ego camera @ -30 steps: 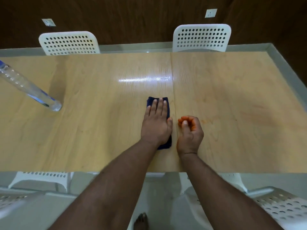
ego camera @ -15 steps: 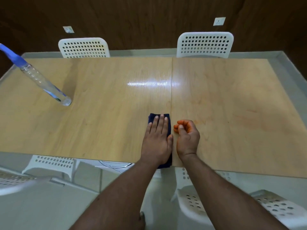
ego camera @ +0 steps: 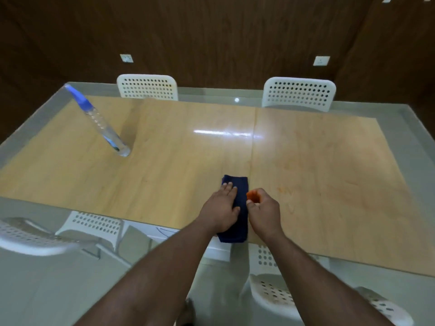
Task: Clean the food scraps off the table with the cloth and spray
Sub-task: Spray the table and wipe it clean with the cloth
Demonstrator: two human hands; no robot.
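A folded dark blue cloth [ego camera: 238,208] lies at the near edge of the wooden table [ego camera: 164,161], its near end hanging just over the edge. My left hand [ego camera: 220,208] lies flat on the cloth's left side with fingers straight. Right beside it, my right hand [ego camera: 264,209] is curled, and orange food scraps [ego camera: 252,195] show at its fingertips. A clear spray bottle [ego camera: 101,121] with a blue nozzle stands at the far left of the table. Faint orange smears [ego camera: 284,190] mark the wood to the right of my hands.
Two white perforated chairs [ego camera: 147,87] [ego camera: 299,94] stand at the table's far side. More white chairs [ego camera: 94,228] [ego camera: 277,292] are tucked under the near side. A glass border [ego camera: 409,128] rims the wooden top. Dark wood wall panels are behind.
The cloth and both hands slid toward the near table edge, and the cloth's end now overhangs it. My view lifted and pulled back, showing the whole spray bottle.
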